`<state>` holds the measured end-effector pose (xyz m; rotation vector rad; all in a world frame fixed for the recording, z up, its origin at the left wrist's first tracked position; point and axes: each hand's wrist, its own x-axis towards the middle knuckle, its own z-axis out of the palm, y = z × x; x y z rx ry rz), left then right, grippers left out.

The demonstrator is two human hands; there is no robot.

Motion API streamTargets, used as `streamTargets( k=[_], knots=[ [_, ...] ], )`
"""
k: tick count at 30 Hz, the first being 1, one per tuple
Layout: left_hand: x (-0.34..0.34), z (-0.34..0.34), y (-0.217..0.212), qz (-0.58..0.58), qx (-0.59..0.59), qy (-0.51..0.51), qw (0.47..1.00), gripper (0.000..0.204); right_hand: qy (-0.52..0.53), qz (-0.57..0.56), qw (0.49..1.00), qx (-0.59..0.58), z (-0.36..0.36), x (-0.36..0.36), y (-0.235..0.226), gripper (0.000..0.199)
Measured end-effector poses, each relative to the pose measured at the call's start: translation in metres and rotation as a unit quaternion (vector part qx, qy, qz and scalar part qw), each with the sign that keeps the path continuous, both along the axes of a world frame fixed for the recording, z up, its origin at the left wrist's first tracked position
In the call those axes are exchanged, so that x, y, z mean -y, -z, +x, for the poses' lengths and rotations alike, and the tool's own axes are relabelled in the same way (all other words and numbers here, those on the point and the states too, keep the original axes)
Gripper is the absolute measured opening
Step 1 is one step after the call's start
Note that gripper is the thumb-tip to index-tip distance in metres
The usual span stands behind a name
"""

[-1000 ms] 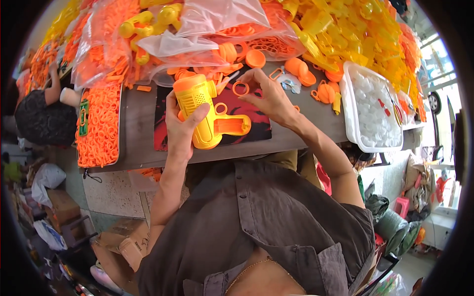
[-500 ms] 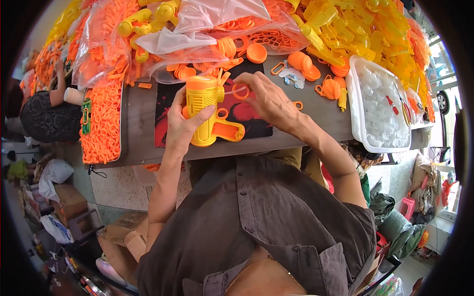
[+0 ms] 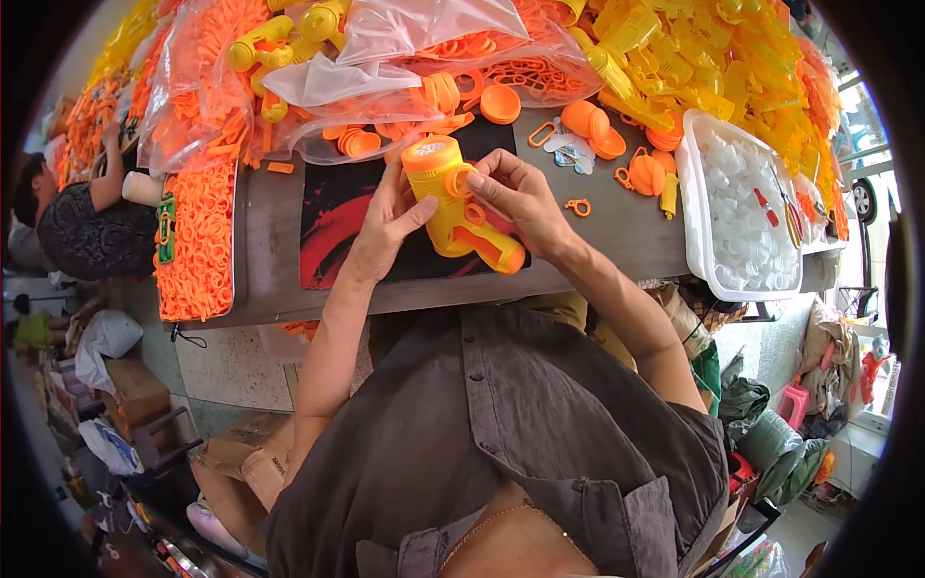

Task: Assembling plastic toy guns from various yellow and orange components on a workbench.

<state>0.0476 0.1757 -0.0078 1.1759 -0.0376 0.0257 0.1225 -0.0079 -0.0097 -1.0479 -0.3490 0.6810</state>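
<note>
My left hand (image 3: 382,223) grips a yellow plastic toy (image 3: 441,223), shaped like a pistol-style blower, from its left side. The toy is tilted, with an orange cap (image 3: 430,151) at its upper end and an orange-tipped handle (image 3: 508,255) pointing lower right. My right hand (image 3: 523,200) is closed at the toy's right side, its thumb and fingers pinching an orange ring (image 3: 461,179) against the toy body. Whether the ring is seated there I cannot tell. Beneath the toy lies a black and red mat (image 3: 332,241).
An orange clip (image 3: 578,207) lies right of my right hand. To the right stands a white bin (image 3: 692,207) of translucent caps, with scissors (image 3: 790,217). A tray (image 3: 236,260) of small orange parts is at left. Bags and yellow shells pile up behind. Another person (image 3: 96,222) works far left.
The toy has turned and tilted, its handle swinging to the lower right. My right hand has come in from the far right, and the orange ring now meets the toy's side.
</note>
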Motion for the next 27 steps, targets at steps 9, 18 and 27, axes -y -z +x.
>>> streamTargets(
  k=[9, 18, 27],
  knots=[
    [0.037, 0.008, 0.013, 0.063, 0.066, -0.173, 0.981, 0.082, 0.120, -0.045, 0.981, 0.148, -0.020, -0.014, 0.018, 0.037],
    [0.046, 0.014, 0.032, 0.082, 0.129, -0.274, 0.950, 0.058, 0.102, 0.021, 0.991, 0.083, -0.043, -0.033, 0.022, 0.040],
    [0.026, 0.025, 0.011, 0.113, 0.051, -0.233, 0.964, 0.052, 0.030, -0.046, 0.988, 0.142, -0.004, -0.018, 0.027, 0.034]
  ],
)
